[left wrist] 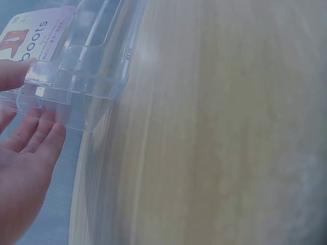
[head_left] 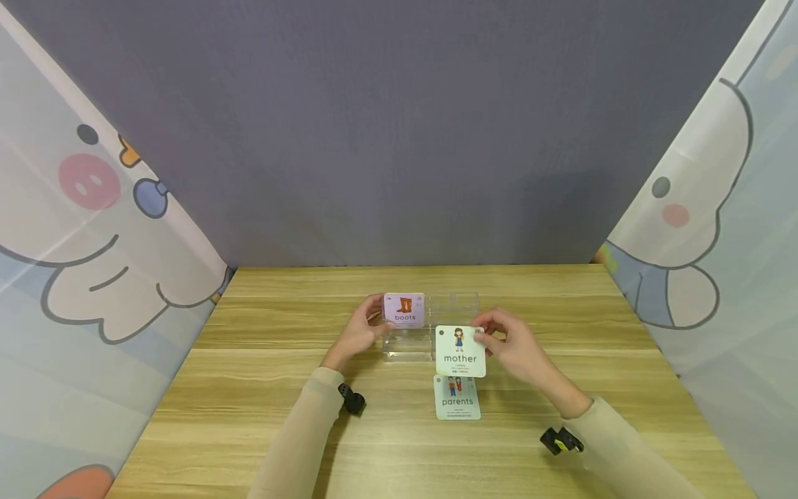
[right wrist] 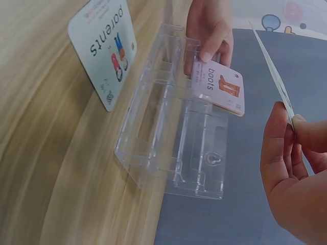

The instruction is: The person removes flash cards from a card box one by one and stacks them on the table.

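Note:
A clear plastic card holder [head_left: 408, 346] with stepped compartments stands on the table. My left hand [head_left: 357, 335] grips its left end, thumb at the front and fingers round the side. In the holder's upper left compartment sits a pink "boots" card [head_left: 404, 308], with more card edges behind it in the right wrist view. My right hand [head_left: 519, 348] pinches a "mother" card [head_left: 460, 352] by its right edge, thumb in front. This card is raised before the holder's right half; the right wrist view shows it edge-on [right wrist: 276, 76]. A "parents" card [head_left: 458, 402] lies flat nearer me, its top partly overlapped.
The wooden table [head_left: 249, 388] reaches back to a grey panel [head_left: 399, 138]. Curtains with cartoon animals hang at the left [head_left: 37, 291] and right [head_left: 748, 346]. Each wrist wears a small black camera.

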Motion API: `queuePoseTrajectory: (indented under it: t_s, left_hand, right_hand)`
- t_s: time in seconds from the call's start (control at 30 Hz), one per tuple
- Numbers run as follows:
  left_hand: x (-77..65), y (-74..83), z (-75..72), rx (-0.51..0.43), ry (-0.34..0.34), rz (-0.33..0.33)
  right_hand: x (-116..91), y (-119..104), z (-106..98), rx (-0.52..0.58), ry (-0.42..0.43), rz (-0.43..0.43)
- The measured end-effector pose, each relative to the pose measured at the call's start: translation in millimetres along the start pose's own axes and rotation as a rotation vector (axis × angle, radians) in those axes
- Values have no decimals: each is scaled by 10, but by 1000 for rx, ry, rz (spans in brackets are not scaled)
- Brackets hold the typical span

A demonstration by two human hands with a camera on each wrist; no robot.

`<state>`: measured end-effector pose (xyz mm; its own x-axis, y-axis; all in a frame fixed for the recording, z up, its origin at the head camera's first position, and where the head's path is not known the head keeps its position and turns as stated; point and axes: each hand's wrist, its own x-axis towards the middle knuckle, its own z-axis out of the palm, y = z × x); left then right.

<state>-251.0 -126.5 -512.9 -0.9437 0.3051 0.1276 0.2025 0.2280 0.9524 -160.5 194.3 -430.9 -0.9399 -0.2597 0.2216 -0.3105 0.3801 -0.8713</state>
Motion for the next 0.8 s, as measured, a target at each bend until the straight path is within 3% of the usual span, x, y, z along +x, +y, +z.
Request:
queuePoseTrajectory:
  t_s: [0.33, 0.43, 0.53, 0.67, 0.8]
  left_hand:
    - [-2, 0, -5, -9, 0, 0]
    - [-36, 147, -23, -11, -26, -10]
    - [-31, 170, -34, -3, -50, -25]
    - [18, 20, -18, -2, -35, -28]
    - [16, -1, -2, -8, -12, -23]
  right_hand:
    - [-25, 42, 54, -3, -29, 21]
    - [-39, 66, 63, -10, -32, 25]
    - [-54, 79, 70, -17, -33, 32]
    - [-77, 85, 84, -13, -40, 46]
    - [-98, 104, 106, -6, -51, 60]
